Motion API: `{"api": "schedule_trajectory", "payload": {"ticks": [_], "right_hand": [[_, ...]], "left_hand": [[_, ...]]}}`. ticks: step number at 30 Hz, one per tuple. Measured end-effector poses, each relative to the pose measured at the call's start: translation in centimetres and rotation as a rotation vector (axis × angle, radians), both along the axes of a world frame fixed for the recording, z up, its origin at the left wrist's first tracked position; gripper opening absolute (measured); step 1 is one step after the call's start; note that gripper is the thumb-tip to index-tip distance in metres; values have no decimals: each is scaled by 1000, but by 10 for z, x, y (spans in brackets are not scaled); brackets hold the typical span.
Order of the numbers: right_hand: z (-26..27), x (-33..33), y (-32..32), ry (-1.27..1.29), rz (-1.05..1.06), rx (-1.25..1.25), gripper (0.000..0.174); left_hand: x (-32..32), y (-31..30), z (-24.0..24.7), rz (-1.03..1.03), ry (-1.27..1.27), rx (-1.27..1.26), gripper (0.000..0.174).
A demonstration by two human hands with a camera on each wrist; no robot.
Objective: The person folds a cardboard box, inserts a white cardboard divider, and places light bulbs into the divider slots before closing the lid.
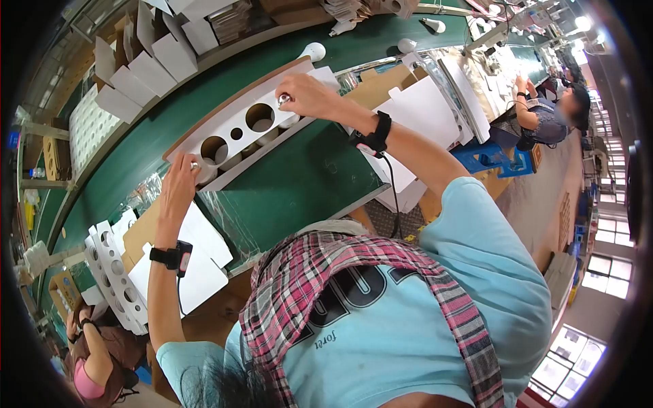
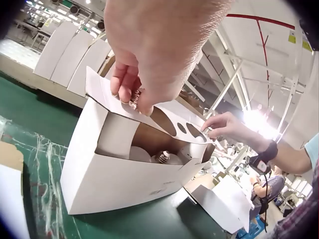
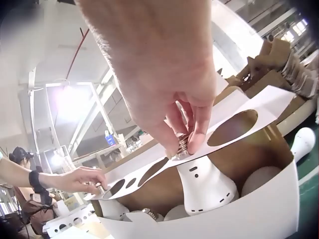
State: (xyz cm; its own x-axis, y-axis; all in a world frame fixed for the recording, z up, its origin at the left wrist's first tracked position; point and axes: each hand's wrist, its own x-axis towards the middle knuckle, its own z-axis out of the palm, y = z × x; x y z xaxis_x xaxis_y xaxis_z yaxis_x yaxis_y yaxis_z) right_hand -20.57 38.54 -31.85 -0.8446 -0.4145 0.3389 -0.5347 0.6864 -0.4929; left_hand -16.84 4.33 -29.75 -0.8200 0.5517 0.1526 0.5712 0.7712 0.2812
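Observation:
A long white carton [image 2: 119,184] stands on the green table, with a white holed insert [image 3: 271,99] across its top. At one end of the insert, my left hand [image 1: 178,187] pinches the metal screw base [image 2: 134,98] of a light bulb. Toward the other end, my right hand [image 1: 306,95] grips a second bulb's screw base [image 3: 183,144] with thumb and fingers. That bulb's white body [image 3: 207,189] hangs below the insert, inside the carton. More bulbs lie between the two, one with its screw base [image 2: 163,157] pointing up. Large round holes in the insert show between my hands.
Loose white bulbs lie beyond the carton, one near its far corner [image 1: 313,51]. Open white boxes [image 1: 132,68] stand along the far side. Flat cardboard sheets [image 1: 422,102] lie to the right, and holed inserts [image 1: 112,272] to the left. Another person [image 1: 544,115] works farther right.

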Motion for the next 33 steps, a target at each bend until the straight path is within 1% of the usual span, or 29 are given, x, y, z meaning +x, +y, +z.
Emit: {"api": "schedule_trajectory", "payload": {"ticks": [3, 6, 7, 9, 11, 12, 15, 16, 19, 22, 25, 26, 29, 32, 33], "right_hand": [[-5, -3, 6, -30, 16, 20, 20], [-1, -5, 7, -50, 26, 86, 21], [-1, -3, -4, -62, 33, 125, 21], [2, -2, -7, -97, 46, 187, 21], [11, 3, -7, -139, 39, 239, 21], [7, 1, -1, -86, 62, 182, 21], [6, -3, 13, -132, 149, 111, 20], [6, -2, 13, -190, 117, 84, 19], [-4, 3, 5, -54, 156, 167, 21], [0, 18, -5, -161, 152, 252, 23], [-14, 16, 6, -221, 163, 256, 23], [-23, 14, 6, -215, 153, 279, 20], [-37, 7, -4, -216, 124, 360, 20], [-38, -1, -2, -162, 148, 435, 20], [-38, -1, -1, -134, 146, 414, 18]], "left_hand": [[-3, 5, 0, -22, -25, -34, 16], [-6, 8, -1, -105, 8, -113, 17], [-7, -1, -4, -104, 16, -87, 16], [-10, 0, -9, -94, 20, -47, 16], [-10, -1, -12, -121, -34, -41, 16], [-12, -2, -11, -137, -50, -37, 16], [-13, -1, -13, -153, -33, -62, 16], [-11, 1, -12, -122, -59, -52, 17], [-12, 0, -24, -96, -60, -68, 20], [-8, -5, -49, -168, -32, -202, 19], [-9, 4, -44, -166, -13, -201, 16], [-8, 6, -41, -168, 11, -189, 13], [-11, 2, -47, -153, 29, -208, 13], [-16, 9, -51, -148, 64, -252, 15], [-16, 8, -52, -148, 54, -259, 15]]}}
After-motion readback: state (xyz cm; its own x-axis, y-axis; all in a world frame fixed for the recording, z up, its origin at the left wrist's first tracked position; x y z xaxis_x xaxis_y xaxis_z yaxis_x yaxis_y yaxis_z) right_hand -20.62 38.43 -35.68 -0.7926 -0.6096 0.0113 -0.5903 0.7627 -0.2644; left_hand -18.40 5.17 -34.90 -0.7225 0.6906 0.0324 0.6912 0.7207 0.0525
